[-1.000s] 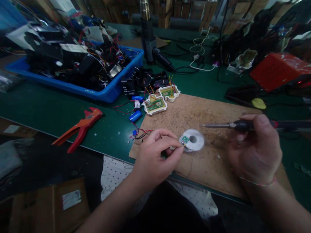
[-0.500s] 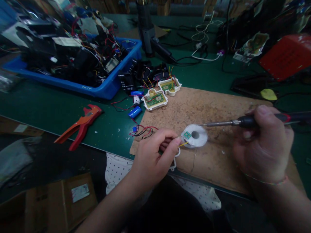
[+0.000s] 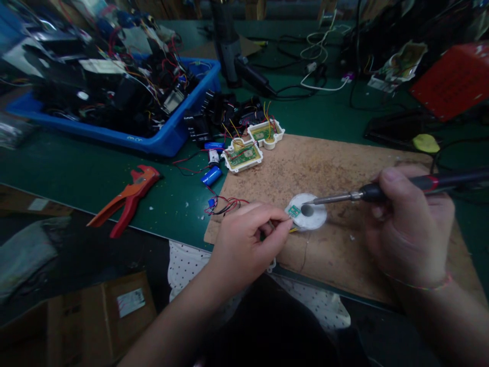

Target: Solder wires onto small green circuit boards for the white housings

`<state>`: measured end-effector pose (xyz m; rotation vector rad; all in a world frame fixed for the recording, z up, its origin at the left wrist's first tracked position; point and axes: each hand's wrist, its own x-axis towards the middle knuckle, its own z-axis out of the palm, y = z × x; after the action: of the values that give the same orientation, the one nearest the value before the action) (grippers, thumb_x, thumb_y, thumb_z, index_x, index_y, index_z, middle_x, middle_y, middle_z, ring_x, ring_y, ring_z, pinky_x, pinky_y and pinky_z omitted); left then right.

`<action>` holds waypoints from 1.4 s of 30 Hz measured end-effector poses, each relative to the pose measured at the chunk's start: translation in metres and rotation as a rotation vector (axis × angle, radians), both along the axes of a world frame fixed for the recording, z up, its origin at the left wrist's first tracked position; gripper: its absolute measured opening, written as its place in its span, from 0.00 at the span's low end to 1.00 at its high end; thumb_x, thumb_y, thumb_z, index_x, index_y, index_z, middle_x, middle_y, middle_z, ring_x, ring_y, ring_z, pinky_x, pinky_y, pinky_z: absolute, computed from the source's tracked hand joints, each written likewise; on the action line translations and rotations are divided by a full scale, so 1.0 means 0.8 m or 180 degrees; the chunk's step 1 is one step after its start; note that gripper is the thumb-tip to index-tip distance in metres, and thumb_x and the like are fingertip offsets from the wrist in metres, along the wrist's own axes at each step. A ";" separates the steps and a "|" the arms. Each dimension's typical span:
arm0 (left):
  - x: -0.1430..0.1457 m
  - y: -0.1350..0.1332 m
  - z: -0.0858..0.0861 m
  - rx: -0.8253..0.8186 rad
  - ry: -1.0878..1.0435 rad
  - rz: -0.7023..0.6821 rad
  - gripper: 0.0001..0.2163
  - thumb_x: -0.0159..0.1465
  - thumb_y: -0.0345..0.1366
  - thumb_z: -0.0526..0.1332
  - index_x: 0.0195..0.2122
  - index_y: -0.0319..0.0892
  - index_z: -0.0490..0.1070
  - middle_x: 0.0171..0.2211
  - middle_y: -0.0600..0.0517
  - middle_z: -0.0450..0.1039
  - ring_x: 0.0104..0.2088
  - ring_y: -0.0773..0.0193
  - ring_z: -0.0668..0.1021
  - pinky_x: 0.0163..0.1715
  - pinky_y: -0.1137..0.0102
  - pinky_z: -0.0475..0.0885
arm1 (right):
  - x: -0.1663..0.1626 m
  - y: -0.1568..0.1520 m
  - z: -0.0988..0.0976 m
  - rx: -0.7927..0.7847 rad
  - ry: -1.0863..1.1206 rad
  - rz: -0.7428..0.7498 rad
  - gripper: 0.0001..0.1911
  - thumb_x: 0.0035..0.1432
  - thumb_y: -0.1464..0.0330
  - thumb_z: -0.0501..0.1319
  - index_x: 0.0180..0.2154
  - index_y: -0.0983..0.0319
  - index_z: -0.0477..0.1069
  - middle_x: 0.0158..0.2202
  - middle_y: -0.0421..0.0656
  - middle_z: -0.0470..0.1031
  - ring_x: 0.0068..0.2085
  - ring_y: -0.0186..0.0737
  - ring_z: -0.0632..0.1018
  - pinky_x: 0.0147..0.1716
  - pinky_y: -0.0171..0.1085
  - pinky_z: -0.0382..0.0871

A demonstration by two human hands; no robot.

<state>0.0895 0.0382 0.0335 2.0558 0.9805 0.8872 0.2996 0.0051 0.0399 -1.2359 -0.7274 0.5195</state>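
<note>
My right hand (image 3: 410, 224) is wrapped round the handle of a soldering iron (image 3: 367, 193), its tip pointing left over a pale round spool (image 3: 319, 216) with a hole in its middle. A small green circuit board (image 3: 294, 211) lies on the spool's left side. My left hand (image 3: 255, 237) is pinched closed at the board's lower left edge. From under its thumb a short yellow wire (image 3: 293, 230) sticks out; the exact grip between the fingertips is hidden. Part of a white casing (image 3: 271, 265) shows beneath the left hand.
A brown board (image 3: 336, 168) covers the green bench. Beyond it sit two white casings with circuit boards (image 3: 243, 155), beside blue cylindrical cells (image 3: 211, 176). Red-orange cutters (image 3: 128, 199) lie left, near a full blue bin (image 3: 171, 137). A red box (image 3: 453, 81) stands back right.
My left hand has moved slightly right, its fingertips now at the small board. The soldering iron tip has shifted a little left and down, over the spool.
</note>
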 end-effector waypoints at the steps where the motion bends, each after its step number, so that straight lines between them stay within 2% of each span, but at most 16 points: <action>1: 0.000 0.000 0.000 0.0013 -0.0008 0.0009 0.03 0.64 0.29 0.67 0.33 0.43 0.79 0.27 0.56 0.75 0.25 0.73 0.73 0.24 0.77 0.67 | 0.001 -0.001 -0.001 -0.0002 -0.0038 -0.0016 0.08 0.54 0.67 0.68 0.27 0.62 0.72 0.20 0.34 0.67 0.17 0.25 0.62 0.15 0.31 0.48; 5: 0.000 0.000 -0.002 -0.0026 -0.0069 0.0136 0.02 0.64 0.30 0.68 0.35 0.43 0.80 0.35 0.51 0.74 0.27 0.73 0.74 0.24 0.79 0.71 | 0.002 -0.003 -0.006 -0.0024 -0.0119 -0.0041 0.09 0.53 0.65 0.69 0.28 0.62 0.73 0.20 0.34 0.67 0.18 0.27 0.63 0.15 0.32 0.49; 13: 0.002 -0.003 -0.005 0.0169 -0.0126 0.0269 0.01 0.63 0.30 0.69 0.34 0.42 0.80 0.36 0.52 0.72 0.23 0.78 0.72 0.21 0.81 0.72 | 0.001 -0.007 -0.005 -0.0045 -0.0309 -0.0062 0.09 0.53 0.65 0.70 0.28 0.62 0.73 0.20 0.35 0.69 0.18 0.28 0.64 0.16 0.35 0.50; 19: 0.002 -0.002 -0.005 0.0128 -0.0140 0.0187 0.03 0.63 0.28 0.68 0.31 0.39 0.78 0.48 0.47 0.74 0.21 0.82 0.72 0.21 0.82 0.73 | 0.004 -0.006 -0.006 -0.0023 -0.0239 -0.0049 0.07 0.53 0.67 0.69 0.28 0.61 0.73 0.19 0.34 0.67 0.18 0.30 0.63 0.17 0.37 0.48; 23: 0.003 0.001 -0.004 0.0247 -0.0079 0.0006 0.05 0.63 0.28 0.67 0.30 0.39 0.76 0.46 0.48 0.78 0.22 0.79 0.73 0.21 0.82 0.72 | 0.006 -0.006 -0.007 -0.0052 -0.0286 -0.0087 0.07 0.53 0.67 0.69 0.28 0.61 0.73 0.19 0.34 0.66 0.19 0.30 0.63 0.17 0.37 0.47; 28: 0.003 0.003 -0.006 0.0353 -0.0115 -0.0182 0.05 0.63 0.26 0.66 0.31 0.40 0.74 0.42 0.50 0.82 0.29 0.74 0.79 0.25 0.80 0.73 | 0.005 -0.008 -0.005 -0.0111 -0.0435 -0.0093 0.07 0.54 0.66 0.68 0.27 0.60 0.72 0.19 0.34 0.67 0.19 0.31 0.64 0.17 0.38 0.49; 42: 0.004 0.003 -0.009 0.0322 -0.0041 -0.0128 0.04 0.64 0.28 0.66 0.33 0.40 0.74 0.42 0.53 0.83 0.24 0.78 0.75 0.25 0.79 0.70 | 0.000 -0.012 -0.007 -0.0197 -0.0824 -0.0187 0.08 0.52 0.64 0.69 0.26 0.59 0.74 0.22 0.34 0.68 0.23 0.31 0.66 0.23 0.37 0.53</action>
<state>0.0923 0.0406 0.0259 2.1441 0.9008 0.9453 0.2996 -0.0042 0.0344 -1.3940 -0.8948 0.3386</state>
